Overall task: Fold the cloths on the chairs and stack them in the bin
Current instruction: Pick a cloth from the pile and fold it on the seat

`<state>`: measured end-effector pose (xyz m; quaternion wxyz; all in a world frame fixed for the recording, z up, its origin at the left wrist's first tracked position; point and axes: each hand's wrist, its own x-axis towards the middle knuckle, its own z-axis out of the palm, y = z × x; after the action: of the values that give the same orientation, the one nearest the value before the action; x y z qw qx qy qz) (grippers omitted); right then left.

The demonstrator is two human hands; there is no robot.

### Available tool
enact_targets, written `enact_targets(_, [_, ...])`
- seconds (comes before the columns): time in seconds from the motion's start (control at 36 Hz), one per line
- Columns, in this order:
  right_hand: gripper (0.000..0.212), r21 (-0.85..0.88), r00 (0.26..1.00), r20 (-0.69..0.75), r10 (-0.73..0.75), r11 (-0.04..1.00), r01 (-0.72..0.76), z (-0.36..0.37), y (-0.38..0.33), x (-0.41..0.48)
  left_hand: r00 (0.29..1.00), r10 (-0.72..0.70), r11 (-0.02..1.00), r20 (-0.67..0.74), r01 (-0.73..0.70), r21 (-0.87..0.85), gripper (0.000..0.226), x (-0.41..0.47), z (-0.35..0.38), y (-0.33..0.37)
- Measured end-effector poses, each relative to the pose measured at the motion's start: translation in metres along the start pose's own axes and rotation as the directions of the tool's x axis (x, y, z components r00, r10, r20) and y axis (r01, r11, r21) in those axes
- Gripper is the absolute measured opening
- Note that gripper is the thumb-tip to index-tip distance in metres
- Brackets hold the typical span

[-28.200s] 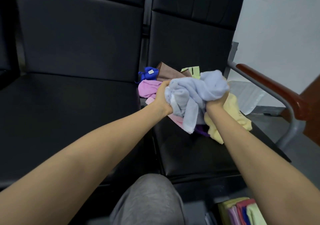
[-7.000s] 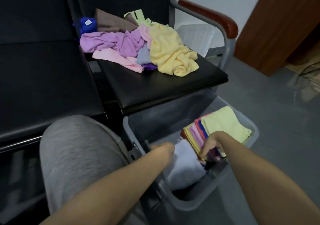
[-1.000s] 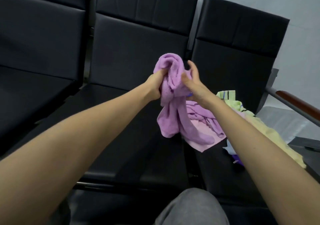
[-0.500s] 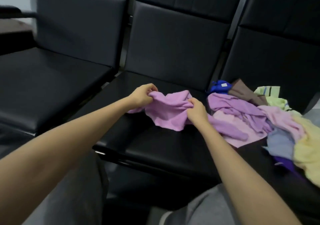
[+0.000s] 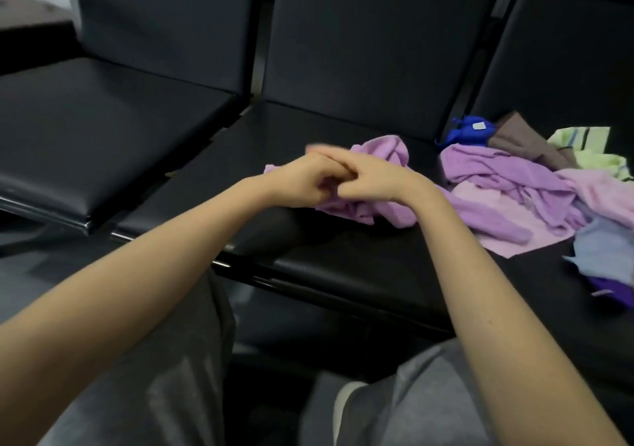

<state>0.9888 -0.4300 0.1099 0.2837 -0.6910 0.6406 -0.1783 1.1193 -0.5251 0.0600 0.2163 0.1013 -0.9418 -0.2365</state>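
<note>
- The left hand (image 5: 310, 179) and right hand (image 5: 372, 179) meet over the middle chair seat (image 5: 343, 267).
- Both hands have their fingers curled shut, pinching the purple cloth (image 5: 384, 178), which lies bunched up on that seat.
- The pile of other cloths (image 5: 535, 188) waits on the next seat, to the right.
- This looks like the start of folding: the cloth is not flat yet.
- Next, the hands should pull apart to spread it out smooth.
- The bin is not in view.
</note>
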Motion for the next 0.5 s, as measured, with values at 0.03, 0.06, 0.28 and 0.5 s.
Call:
enact_targets(0.03, [0.070, -0.056, 0.998, 0.054, 0.038, 0.998, -0.035, 0.001, 0.001, 0.000, 1.000, -0.001, 1.000, 0.009, 0.001, -0.007, 0.017, 0.000, 0.003, 0.002])
enact_targets(0.06, [0.066, -0.107, 0.996, 0.054, 0.072, 0.992, -0.066, 0.002, 0.003, 0.001, 1.000, 0.001, 1.000, 0.015, -0.001, -0.017, 0.017, 0.000, 0.005, 0.004])
enact_targets(0.28, [0.055, -0.333, 0.988, 0.007, 0.151, 0.933, -0.140, -0.008, 0.006, -0.003, 0.993, 0.095, 0.993, -0.068, -0.099, -0.060, 0.015, 0.006, 0.017, 0.022])
enact_targets(0.5, [0.036, -0.422, 0.976, 0.034, 0.214, 0.888, -0.181, -0.012, 0.024, -0.014, 0.996, 0.040, 0.999, -0.079, -0.042, -0.027, 0.022, 0.008, 0.021, 0.021])
